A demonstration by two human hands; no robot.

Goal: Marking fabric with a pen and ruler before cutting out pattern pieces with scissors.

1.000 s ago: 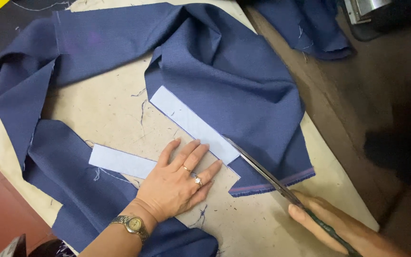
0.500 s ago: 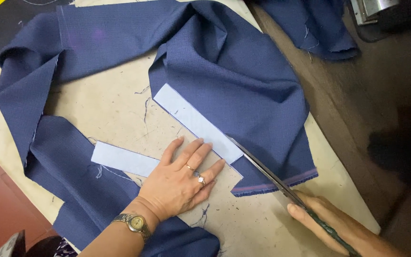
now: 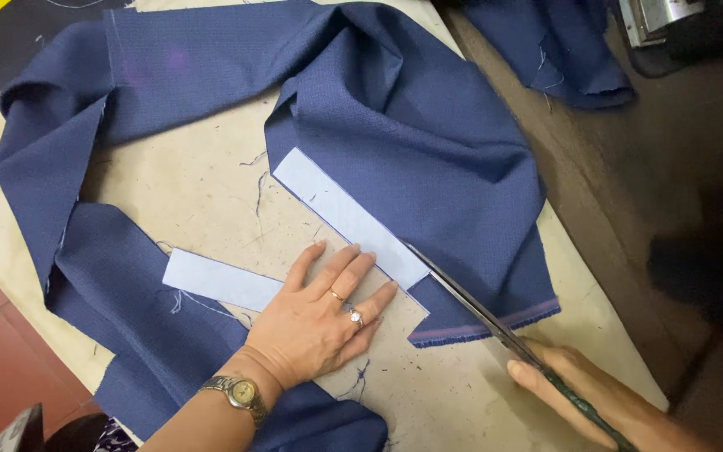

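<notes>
From the head view, we judge the step in hand to be cutting: our right hand (image 3: 596, 393), fingers clamped on the handles of long dark steel scissors (image 3: 495, 322), runs the blades along the edge of a pale, stiff rectangular strip (image 3: 349, 219). Just left of that strip our left hand (image 3: 324, 322) lies flat, fingers slightly apart, pinning the work to the buff paper (image 3: 186, 192). The soft navy cloth (image 3: 428, 142) lies rumpled around and under the strip; a second pale strip (image 3: 219, 280) sits further left. The cut, we think, calls for steady pressure.
</notes>
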